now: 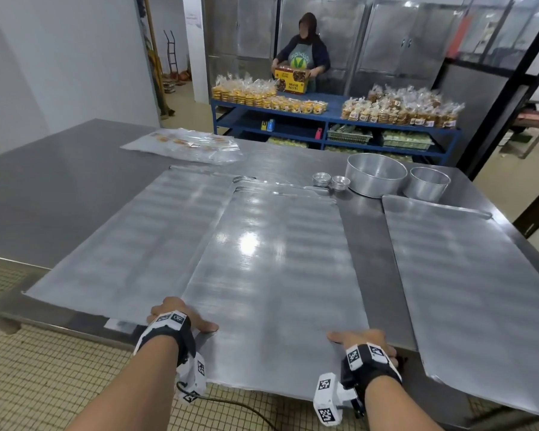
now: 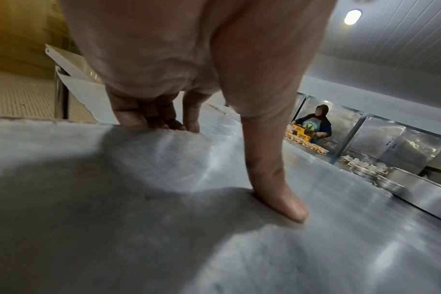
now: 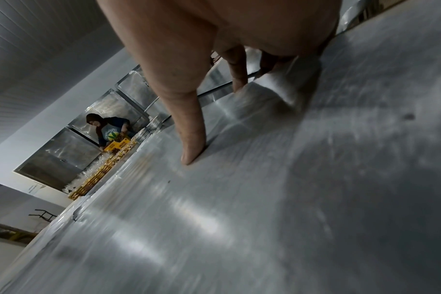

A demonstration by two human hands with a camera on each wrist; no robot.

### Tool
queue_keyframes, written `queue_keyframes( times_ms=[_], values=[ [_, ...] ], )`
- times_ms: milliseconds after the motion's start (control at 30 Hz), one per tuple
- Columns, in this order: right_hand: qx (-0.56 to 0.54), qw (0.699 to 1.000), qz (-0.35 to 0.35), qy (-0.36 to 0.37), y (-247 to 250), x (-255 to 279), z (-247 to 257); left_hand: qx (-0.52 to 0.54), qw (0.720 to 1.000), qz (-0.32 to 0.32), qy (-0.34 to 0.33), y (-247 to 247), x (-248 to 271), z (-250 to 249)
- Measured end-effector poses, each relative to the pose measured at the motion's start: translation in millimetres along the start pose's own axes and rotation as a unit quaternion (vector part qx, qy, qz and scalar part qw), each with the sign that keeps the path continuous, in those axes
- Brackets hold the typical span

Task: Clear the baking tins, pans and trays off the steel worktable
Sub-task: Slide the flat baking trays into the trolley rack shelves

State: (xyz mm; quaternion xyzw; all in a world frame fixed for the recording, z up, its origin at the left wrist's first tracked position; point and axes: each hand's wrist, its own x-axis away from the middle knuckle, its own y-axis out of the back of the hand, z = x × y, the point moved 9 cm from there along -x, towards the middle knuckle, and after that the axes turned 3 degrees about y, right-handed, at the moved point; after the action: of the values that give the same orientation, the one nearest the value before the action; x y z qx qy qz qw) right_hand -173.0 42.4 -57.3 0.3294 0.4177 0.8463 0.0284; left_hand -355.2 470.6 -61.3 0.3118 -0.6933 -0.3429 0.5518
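Both hands grip the near edge of a flat baking tray (image 1: 271, 259) overhanging the steel tabletop (image 1: 75, 181): left hand (image 1: 181, 317) and right hand (image 1: 363, 340) each with thumb on top, fingers curled underneath. Two round pans (image 1: 375, 174) stand at the far side.

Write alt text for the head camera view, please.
Both hands, left hand and right hand, grip the near edge of the middle baking tray on a steel worktable. Flat trays flank it; round cake tins stand at the far end.
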Motion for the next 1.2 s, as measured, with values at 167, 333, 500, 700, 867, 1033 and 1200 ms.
queue_keyframes(
  times_ms=[167,333,500,700,867,1033,1200],
  values=[
    [0.002,1.0,0.003,0.013,-11.9,-7.2,26.8,-0.026,1.0,-0.005,-0.003,3.5,-34.0,-14.7],
    [-0.016,1.0,0.011,0.002,-21.1,-17.9,48.4,-0.062,0.998,-0.003,-0.003,10.4,-51.5,-28.8],
    [-0.008,0.999,0.038,-0.022,-35.7,-26.4,60.3,-0.072,0.997,0.01,0.012,-1.1,-82.2,-33.3],
    [0.033,0.999,0.027,-0.023,-43.1,-46.1,75.9,-0.042,0.999,-0.009,-0.022,18.9,-66.5,-50.9],
    [0.066,0.998,0.016,-0.005,-36.4,-48.4,87.1,0.029,0.999,-0.03,0.002,18.5,-72.4,-67.0],
    [0.062,0.997,0.035,0.01,-39.9,-56.3,88.9,0.084,0.995,-0.035,0.036,11.5,-79.2,-68.1],
    [0.073,0.997,0.032,0.012,-43.2,-53.1,89.9,0.11,0.993,-0.027,0.033,10.8,-98.5,-64.4]
  ],
)
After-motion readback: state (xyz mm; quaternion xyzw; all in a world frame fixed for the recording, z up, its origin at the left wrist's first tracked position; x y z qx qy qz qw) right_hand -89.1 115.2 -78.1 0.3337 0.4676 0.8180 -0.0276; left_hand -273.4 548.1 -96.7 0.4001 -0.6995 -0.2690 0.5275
